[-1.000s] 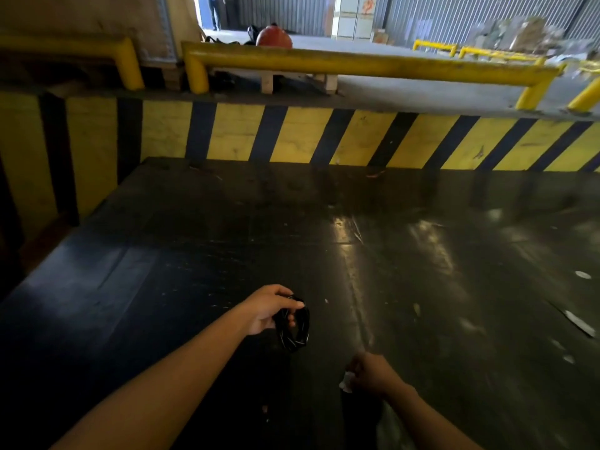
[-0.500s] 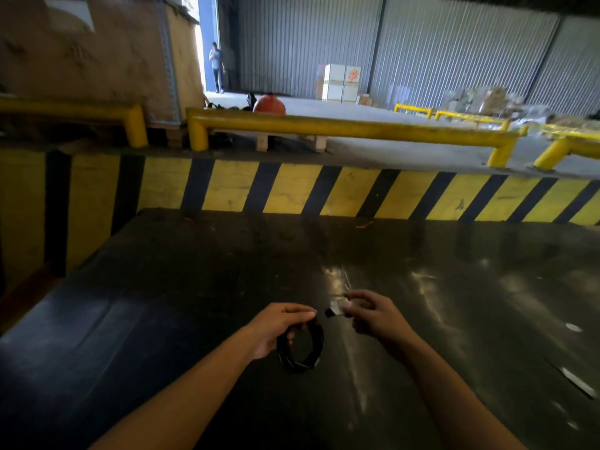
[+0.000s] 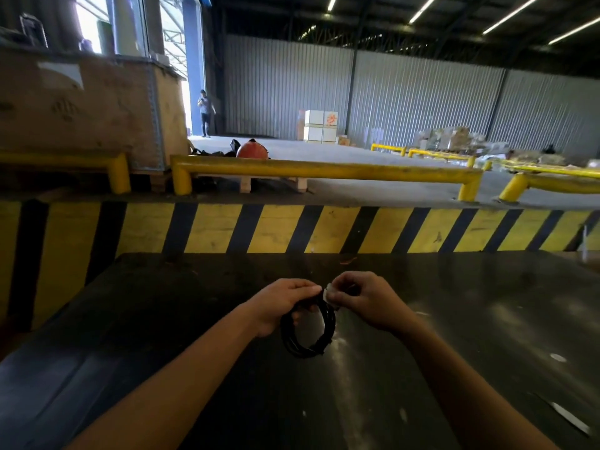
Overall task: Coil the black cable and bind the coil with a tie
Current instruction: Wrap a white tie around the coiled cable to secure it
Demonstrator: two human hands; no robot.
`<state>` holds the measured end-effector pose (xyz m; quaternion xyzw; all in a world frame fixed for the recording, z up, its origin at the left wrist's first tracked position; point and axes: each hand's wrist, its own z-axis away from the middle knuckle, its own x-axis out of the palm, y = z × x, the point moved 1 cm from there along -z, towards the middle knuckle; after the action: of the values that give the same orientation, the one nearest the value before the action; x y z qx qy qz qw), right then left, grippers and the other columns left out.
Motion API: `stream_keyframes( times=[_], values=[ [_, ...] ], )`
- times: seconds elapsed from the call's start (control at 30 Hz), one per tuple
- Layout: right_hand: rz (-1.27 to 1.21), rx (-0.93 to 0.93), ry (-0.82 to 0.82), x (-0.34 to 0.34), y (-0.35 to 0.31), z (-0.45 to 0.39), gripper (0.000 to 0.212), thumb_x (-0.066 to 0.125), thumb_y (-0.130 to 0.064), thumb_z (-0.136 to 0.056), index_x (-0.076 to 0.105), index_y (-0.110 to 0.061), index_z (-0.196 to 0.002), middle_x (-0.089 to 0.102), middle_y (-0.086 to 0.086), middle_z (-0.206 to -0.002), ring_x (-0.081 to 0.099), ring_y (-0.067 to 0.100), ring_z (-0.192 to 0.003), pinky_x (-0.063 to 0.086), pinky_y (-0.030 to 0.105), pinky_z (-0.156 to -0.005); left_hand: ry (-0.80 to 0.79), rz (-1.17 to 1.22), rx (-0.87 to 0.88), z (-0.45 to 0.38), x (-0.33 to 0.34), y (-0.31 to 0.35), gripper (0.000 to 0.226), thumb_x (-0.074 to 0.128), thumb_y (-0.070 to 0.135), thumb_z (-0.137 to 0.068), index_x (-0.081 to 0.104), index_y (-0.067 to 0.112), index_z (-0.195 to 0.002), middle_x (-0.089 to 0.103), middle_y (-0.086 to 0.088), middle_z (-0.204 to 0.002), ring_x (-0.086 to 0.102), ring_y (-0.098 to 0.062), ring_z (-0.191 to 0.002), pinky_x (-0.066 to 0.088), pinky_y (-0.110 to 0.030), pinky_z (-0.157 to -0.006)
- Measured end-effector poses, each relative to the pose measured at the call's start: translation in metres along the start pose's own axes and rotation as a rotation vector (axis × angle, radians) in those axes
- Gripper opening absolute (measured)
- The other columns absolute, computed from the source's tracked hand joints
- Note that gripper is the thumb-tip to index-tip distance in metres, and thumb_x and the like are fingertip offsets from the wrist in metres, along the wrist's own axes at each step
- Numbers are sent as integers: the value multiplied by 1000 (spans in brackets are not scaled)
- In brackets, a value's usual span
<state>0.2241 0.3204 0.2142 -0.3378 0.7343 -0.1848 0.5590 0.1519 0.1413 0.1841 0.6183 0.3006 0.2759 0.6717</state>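
The black cable (image 3: 306, 336) is wound into a small round coil that hangs above the dark table (image 3: 162, 336). My left hand (image 3: 281, 303) grips the coil at its top, fingers through the loop. My right hand (image 3: 360, 300) pinches a small white tie (image 3: 328, 292) against the top right of the coil, right beside my left thumb. Both hands touch at the coil's top. How far the tie wraps around the cable is hidden by my fingers.
A yellow-and-black striped barrier (image 3: 292, 228) runs along the table's far edge, with yellow guard rails (image 3: 324, 172) behind it. A wooden crate (image 3: 87, 108) stands at the back left. A person (image 3: 205, 112) stands far off in the doorway. Small white scraps (image 3: 557, 357) lie on the table's right.
My right hand rose from the table with the white tie and came up to the coil held in my left hand. My head tilted up, showing more of the warehouse.
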Motion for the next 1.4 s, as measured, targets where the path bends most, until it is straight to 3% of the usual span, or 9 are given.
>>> stream_keyframes(
  times=[0.2, 0.37, 0.53, 0.73, 0.83, 0.97, 1.13, 1.23, 1.4],
  values=[
    [27, -171, 113, -4, -17, 5, 5, 63, -23, -83, 65, -27, -86, 64, -11, -86, 60, 0, -83, 50, 15, -69, 57, -121, -82, 2, -2, 23, 18, 57, 30, -91, 71, 21, -94, 65, 3, -68, 44, -3, -41, 38, -17, -40],
    [-354, -256, 175, -8, -33, 18, 12, 55, -17, -88, 64, -12, -93, 65, -1, -105, 61, 6, -99, 51, 17, -80, 108, -120, -78, 8, -6, 33, 19, 57, 31, -91, 69, 20, -100, 62, -4, -83, 45, -4, -44, 38, -18, -43],
    [-342, -221, 237, -8, -38, 19, 13, 46, -22, -92, 57, -21, -87, 64, 13, -88, 63, 26, -89, 53, 37, -75, -12, -25, -32, 16, -8, 48, 16, 59, 31, -89, 71, 20, -93, 63, 2, -70, 43, -5, -44, 38, -16, -41],
    [-71, -122, 465, -13, -28, 18, 5, 51, -24, -91, 54, -28, -89, 63, -8, -78, 61, 0, -73, 48, 13, -60, 73, 140, -126, 20, -8, 52, 30, 59, 35, -88, 64, 11, -104, 59, 2, -59, 38, -4, -40, 34, -14, -35],
    [60, -71, 333, -13, -28, 14, 6, 54, -29, -90, 56, -28, -85, 64, -7, -77, 61, 2, -71, 47, 17, -62, 96, 161, -135, 21, -4, 56, 33, 62, 39, -86, 64, 11, -103, 58, 3, -55, 38, -4, -38, 32, -14, -33],
    [-296, 2, 51, -14, -33, 14, 14, 53, -27, -90, 64, -17, -89, 65, 4, -86, 62, 8, -75, 50, 23, -70, 132, 115, -76, 19, 0, 63, 35, 62, 41, -85, 62, 9, -100, 55, 4, -54, 38, -5, -38, 31, -14, -32],
    [-345, 29, 45, -20, -31, 18, 13, 53, -25, -91, 63, -18, -88, 65, -1, -82, 60, -2, -67, 49, 13, -61, 162, 56, -63, 18, -1, 67, 32, 64, 41, -85, 62, 11, -94, 54, 4, -55, 38, -4, -37, 31, -15, -32],
    [-162, -5, 156, -18, -30, 17, 10, 54, -27, -90, 60, -25, -84, 65, -1, -80, 61, 3, -69, 50, 21, -65, 205, -15, -33, 15, 1, 68, 34, 65, 42, -84, 60, 10, -94, 55, 2, -59, 38, -4, -38, 30, -15, -32],
    [-159, -74, 409, -15, -27, 17, 9, 52, -28, -91, 58, -27, -84, 65, -6, -73, 62, -4, -67, 46, 8, -55, 263, -50, -23, 9, 1, 65, 43, 65, 42, -84, 57, 7, -108, 56, -1, -68, 39, -4, -39, 31, -16, -34]
  ],
)
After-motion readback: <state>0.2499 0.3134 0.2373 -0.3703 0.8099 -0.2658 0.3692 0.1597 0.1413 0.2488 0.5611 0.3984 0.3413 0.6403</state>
